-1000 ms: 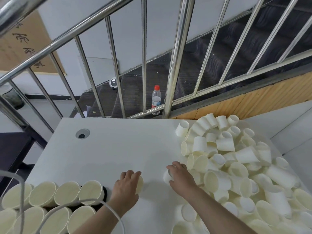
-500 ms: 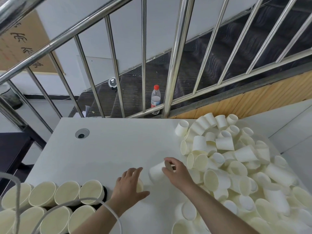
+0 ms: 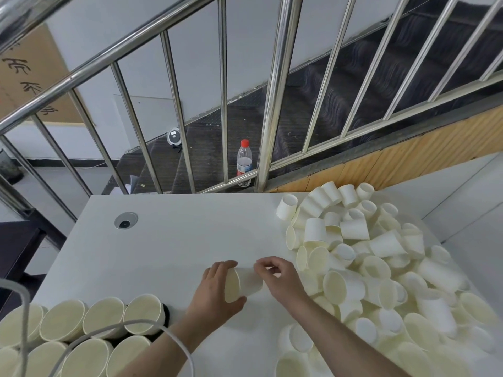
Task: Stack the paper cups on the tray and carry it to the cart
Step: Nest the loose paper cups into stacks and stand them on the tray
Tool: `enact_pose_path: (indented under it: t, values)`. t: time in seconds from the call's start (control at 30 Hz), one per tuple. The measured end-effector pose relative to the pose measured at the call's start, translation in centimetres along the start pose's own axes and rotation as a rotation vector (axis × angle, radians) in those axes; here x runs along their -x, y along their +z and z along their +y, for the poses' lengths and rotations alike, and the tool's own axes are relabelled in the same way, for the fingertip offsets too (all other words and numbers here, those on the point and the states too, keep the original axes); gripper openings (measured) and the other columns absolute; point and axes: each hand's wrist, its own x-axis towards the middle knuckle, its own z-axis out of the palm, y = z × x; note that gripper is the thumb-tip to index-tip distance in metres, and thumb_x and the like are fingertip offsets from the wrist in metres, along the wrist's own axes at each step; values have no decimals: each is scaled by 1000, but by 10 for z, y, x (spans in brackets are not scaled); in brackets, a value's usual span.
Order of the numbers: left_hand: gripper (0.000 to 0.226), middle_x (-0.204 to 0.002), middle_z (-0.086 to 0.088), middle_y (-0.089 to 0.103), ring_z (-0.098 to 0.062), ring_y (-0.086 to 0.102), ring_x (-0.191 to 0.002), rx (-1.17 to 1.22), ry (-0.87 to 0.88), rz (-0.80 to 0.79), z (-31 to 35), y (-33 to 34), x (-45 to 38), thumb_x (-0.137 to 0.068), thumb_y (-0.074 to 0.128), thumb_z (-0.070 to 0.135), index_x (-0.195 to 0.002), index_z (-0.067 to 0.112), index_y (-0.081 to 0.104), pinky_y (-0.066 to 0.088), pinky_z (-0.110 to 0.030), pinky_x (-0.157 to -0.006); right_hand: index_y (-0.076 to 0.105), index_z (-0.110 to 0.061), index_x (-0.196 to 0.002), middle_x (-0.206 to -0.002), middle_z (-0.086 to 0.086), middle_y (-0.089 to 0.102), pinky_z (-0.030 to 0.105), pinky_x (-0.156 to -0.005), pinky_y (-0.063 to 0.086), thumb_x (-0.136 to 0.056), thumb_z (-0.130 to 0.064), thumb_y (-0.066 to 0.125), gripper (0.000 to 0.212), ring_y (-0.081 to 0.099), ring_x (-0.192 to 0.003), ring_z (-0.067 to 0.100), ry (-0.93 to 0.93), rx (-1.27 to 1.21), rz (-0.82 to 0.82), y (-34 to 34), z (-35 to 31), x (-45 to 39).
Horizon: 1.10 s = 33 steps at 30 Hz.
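Cable (image 3: 174,336), white and looping, crosses the near left corner over rows of stacked paper cups (image 3: 103,322) that stand mouths up on a dark tray (image 3: 165,314), of which only a sliver shows. Just past them, two bare forearms reach onto a white table (image 3: 168,240). The left hand (image 3: 215,292) curls around the rim end of a paper cup (image 3: 243,282) lying on its side, thumb beneath and fingers over the top. The right hand (image 3: 280,281) pinches the cup's other end with curled fingertips. Both hands grasp this one cup, which sits at the table's centre front.

To the right, a large loose heap of paper cups (image 3: 367,268) covers that side of the table from the near edge to the far corner, lying at all angles and touching the right forearm. The left and middle of the tabletop lie bare, apart from a round cable port (image 3: 125,220) near the far left.

Beyond the table's far edge stands a steel stair railing (image 3: 269,104), close against it. Behind the bars, a plastic bottle (image 3: 244,161) with a red cap stands on dark steps, and a small round white device (image 3: 174,137) rests farther back.
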Motion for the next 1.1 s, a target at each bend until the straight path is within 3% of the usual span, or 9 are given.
enact_pose_path:
  t: [0.17, 0.33, 0.5, 0.6, 0.67, 0.97, 1.1]
  values:
    - [81, -134, 5, 37, -17, 36, -123, -60, 25, -91, 4, 6, -4, -75, 72, 28, -145, 23, 31, 35, -21, -99, 69, -29, -98, -94, -14, 66, 13, -67, 49, -78, -48, 72, 27, 62, -73, 3, -124, 147, -96, 6, -5, 8]
    - [81, -135, 4, 41, -19, 38, -123, -84, 65, -102, 4, 10, -5, -74, 71, 27, -145, 20, 32, 39, -23, -96, 68, -22, -101, -99, -13, 67, 14, -62, 47, -86, -29, 66, 17, 60, -66, 3, -138, 270, -93, 10, -1, 5]
    - [84, -137, 6, 39, -18, 38, -127, -151, 51, -114, 0, 7, -5, -74, 70, 39, -146, 24, 28, 37, -24, -98, 66, -21, -93, -92, -12, 66, 18, -66, 50, -86, -16, 60, 10, 63, -73, 8, -79, 327, -9, 4, 9, -1]
    - [92, -144, 8, 27, -16, 28, -134, -333, -51, -208, -6, 2, -3, -76, 65, 53, -149, 28, 15, 29, -29, -107, 65, -20, -93, -92, -11, 65, 21, -71, 51, -87, -12, 57, 13, 62, -79, 10, -23, 418, 10, -3, 20, -6]
    - [94, -148, 4, 23, -19, 25, -137, -392, -119, -274, -11, 1, -1, -74, 66, 55, -148, 29, 15, 25, -34, -111, 66, -18, -96, -94, -8, 66, 19, -74, 48, -88, -10, 55, 16, 61, -87, 10, 2, 491, 0, -5, 26, -8]
    - [80, -150, -1, 16, -23, 19, -139, -460, -155, -379, -22, 4, 8, -80, 63, 29, -146, 28, 18, 35, -34, -107, 61, -17, -119, -115, -4, 63, 21, -88, 46, -93, -17, 52, 27, 58, -104, 12, 29, 605, -80, 1, 37, -10]
    - [75, -149, -1, 17, -22, 20, -139, -454, -151, -387, -23, 2, 12, -81, 59, 21, -145, 28, 20, 37, -32, -105, 40, -24, -142, -139, -3, 42, 28, -102, 39, -89, -37, 58, 58, 40, -129, 17, -75, 725, -179, 4, 34, -4]
